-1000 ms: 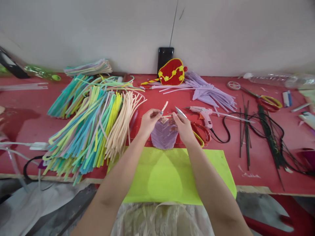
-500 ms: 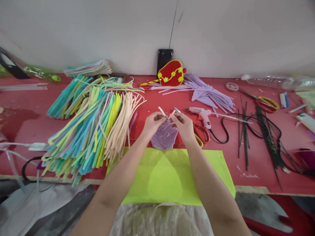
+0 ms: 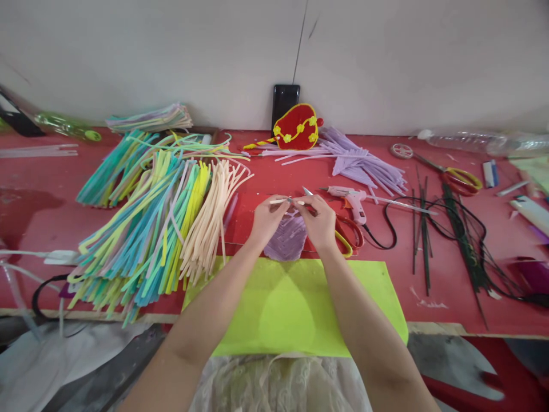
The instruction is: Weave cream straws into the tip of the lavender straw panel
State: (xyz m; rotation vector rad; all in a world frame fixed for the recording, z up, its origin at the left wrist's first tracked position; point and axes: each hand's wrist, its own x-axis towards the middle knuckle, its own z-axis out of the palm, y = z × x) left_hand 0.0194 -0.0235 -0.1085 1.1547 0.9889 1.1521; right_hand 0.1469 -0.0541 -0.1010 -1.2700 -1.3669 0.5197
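Seen from my remote seat, my left hand [image 3: 266, 218] and right hand [image 3: 318, 221] pinching a short cream strip [image 3: 278, 201], at the far edge of a purple ribbed piece [image 3: 286, 242], red desk [image 3: 274, 178] beneath, scissors [image 3: 359, 231] alongside

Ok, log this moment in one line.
left hand: pinching cream strip; right hand: pinching cream tip; purple piece: partly hidden by hands; glue gun: on red table

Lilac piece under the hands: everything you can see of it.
The lilac piece looks made of fuzzy strips, pipe-cleaner-like, set side by side in a downward-pointing chevron. Its near edge sits by the far edge of the lime-green sheet, on the red tabletop. The left hand and right hand hide part of its far end; whether they touch it, or it lies fully flat, I can't tell.
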